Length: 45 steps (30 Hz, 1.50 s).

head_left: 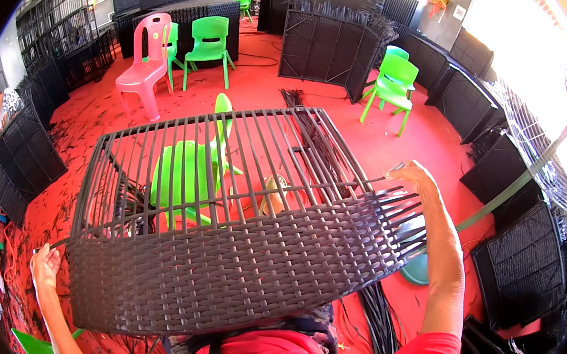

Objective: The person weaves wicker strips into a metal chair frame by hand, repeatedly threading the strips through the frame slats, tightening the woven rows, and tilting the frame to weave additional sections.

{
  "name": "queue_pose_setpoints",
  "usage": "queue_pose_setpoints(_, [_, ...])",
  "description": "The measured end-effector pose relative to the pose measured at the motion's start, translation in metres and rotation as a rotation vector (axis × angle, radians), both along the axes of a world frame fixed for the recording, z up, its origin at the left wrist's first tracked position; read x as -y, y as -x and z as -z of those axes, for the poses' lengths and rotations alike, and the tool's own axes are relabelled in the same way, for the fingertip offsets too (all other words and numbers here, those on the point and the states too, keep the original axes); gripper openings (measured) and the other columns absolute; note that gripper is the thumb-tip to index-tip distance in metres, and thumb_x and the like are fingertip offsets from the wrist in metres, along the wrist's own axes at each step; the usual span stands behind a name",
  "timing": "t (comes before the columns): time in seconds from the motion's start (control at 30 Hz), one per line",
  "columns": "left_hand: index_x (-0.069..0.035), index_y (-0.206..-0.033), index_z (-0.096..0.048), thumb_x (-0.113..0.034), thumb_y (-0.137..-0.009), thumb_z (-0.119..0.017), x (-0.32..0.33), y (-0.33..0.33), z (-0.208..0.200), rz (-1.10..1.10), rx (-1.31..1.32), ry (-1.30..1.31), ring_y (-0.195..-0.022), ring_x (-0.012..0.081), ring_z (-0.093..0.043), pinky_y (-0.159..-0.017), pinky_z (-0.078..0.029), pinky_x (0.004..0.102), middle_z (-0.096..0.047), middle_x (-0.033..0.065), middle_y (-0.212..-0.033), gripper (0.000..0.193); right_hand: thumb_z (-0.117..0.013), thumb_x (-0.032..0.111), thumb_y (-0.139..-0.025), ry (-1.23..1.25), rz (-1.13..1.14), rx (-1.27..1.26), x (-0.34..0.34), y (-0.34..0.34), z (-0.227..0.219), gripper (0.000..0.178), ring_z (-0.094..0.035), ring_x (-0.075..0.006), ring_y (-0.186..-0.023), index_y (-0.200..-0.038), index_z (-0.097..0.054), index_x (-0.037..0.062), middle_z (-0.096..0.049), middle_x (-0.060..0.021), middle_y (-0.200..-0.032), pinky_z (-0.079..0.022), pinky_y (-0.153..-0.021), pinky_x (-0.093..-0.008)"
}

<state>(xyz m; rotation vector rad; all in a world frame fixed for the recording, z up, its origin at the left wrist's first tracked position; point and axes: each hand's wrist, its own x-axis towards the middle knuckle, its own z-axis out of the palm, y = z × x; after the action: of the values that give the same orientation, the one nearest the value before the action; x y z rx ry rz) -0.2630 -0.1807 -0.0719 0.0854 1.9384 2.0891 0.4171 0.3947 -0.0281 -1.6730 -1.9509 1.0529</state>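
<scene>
Across my lap lies a dark brown woven panel (239,269), its near part filled with tight basket weave. The far part shows bare slats of its frame (214,116), with the floor visible through them. A dark flat weaving strip (373,180) runs crosswise through the slats beyond the woven edge. My right hand (414,174) pinches the strip past the panel's right side, where several loose strip ends (401,207) stick out. Off the left side, my left hand (46,266) is closed, fingers together, on the strip's other end.
Under the slats stands a green chair (183,173). A pink chair (146,69) and green chairs (395,85) stand farther off. Strip bundles (379,318) lie on the red floor (252,80). A standing fan (541,159) is at right; stacked panels (328,47) line the room. Someone (0,109) sits far left.
</scene>
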Motion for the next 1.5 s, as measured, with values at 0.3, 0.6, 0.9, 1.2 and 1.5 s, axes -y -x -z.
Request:
queue_pose_setpoints(0.3, [-0.003,-0.058,-0.037,-0.026,-0.082,-0.058,-0.047,-0.068,-0.049,0.155,-0.841,1.073,-0.052,0.0125,-0.047,-0.050,-0.038,0.0303,-0.041,0.0054,-0.053,0.039,-0.068,0.030,-0.069,-0.171,-0.005,0.044,-0.006,-0.011,0.002,0.031,-0.060,-0.0202,-0.082,-0.087,-0.065,0.0057,-0.065,-0.0094,-0.083,-0.044,-0.076,-0.0323])
queue_pose_setpoints(0.6, [0.002,-0.111,-0.052,-0.020,-0.079,-0.060,-0.236,-0.230,-0.050,0.910,-1.445,0.531,-0.112,0.0323,-0.044,-0.097,-0.032,0.0376,-0.050,0.0189,-0.116,0.040,-0.054,0.034,-0.080,-0.910,-0.483,0.081,0.108,0.121,0.001,0.033,-0.055,-0.0348,-0.082,-0.085,-0.055,0.0014,-0.057,-0.0148,-0.084,-0.042,-0.075,-0.0465])
queue_pose_setpoints(0.9, [0.002,-0.122,-0.043,-0.049,-0.085,-0.045,-0.253,-0.285,-0.033,1.072,-1.398,0.688,-0.121,0.0376,-0.032,-0.101,-0.022,0.0446,-0.040,0.0199,-0.128,0.063,-0.050,0.039,-0.083,-1.007,-0.490,0.148,0.132,0.123,0.044,0.041,-0.053,-0.0229,-0.096,-0.112,-0.053,0.0101,-0.059,-0.0052,-0.096,-0.033,-0.087,-0.0420])
queue_pose_setpoints(1.2, [0.002,-0.120,-0.046,-0.049,-0.083,-0.047,-0.245,-0.300,-0.028,1.080,-1.506,0.683,-0.119,0.0425,-0.030,-0.100,-0.021,0.0497,-0.041,0.0173,-0.126,0.063,-0.053,0.028,-0.083,-0.919,-0.479,0.081,0.133,0.115,0.038,0.029,-0.056,-0.0235,-0.091,-0.102,-0.058,0.0080,-0.062,-0.0039,-0.093,-0.039,-0.081,-0.0367])
queue_pose_setpoints(1.5, [0.004,-0.122,-0.042,-0.050,-0.082,-0.049,-0.242,-0.309,-0.031,1.090,-1.475,0.726,-0.125,0.0429,-0.020,-0.102,-0.018,0.0503,-0.037,0.0190,-0.130,0.068,-0.060,0.015,-0.071,-0.942,-0.476,0.117,0.127,0.108,0.037,0.021,-0.054,-0.0219,-0.089,-0.091,-0.062,0.0084,-0.060,-0.0007,-0.094,-0.042,-0.077,-0.0352])
